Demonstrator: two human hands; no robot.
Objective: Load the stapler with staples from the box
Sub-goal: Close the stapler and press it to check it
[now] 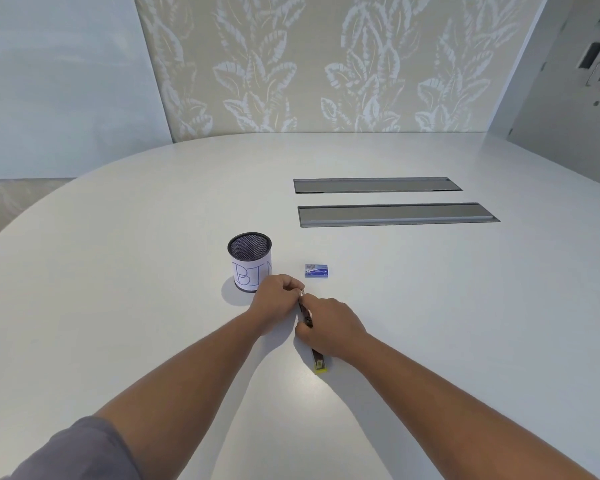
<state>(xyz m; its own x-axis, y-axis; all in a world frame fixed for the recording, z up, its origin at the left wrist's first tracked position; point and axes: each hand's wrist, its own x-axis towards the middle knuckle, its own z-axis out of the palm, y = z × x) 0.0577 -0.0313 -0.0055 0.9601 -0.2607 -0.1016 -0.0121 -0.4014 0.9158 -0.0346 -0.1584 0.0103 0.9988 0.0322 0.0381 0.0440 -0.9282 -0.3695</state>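
The stapler (pixel 313 336) is lying on the white table (pixel 430 306), just in front of the staple box (pixel 316 270), with its yellow end (pixel 320 366) pointing toward the person. The right hand (pixel 331 332) is gripping the stapler body at mid-length, fingers curled around it. The left hand (pixel 274 299) is closing in a pinch at the stapler's far metal tip; what it is pinching is too small to tell. The staple box is sitting closed and flat, apart from both hands. The mesh cup (pixel 250 261), carrying a paper label reading "BI", is standing upright just left of the staple box, with the left hand partly overlapping its base.
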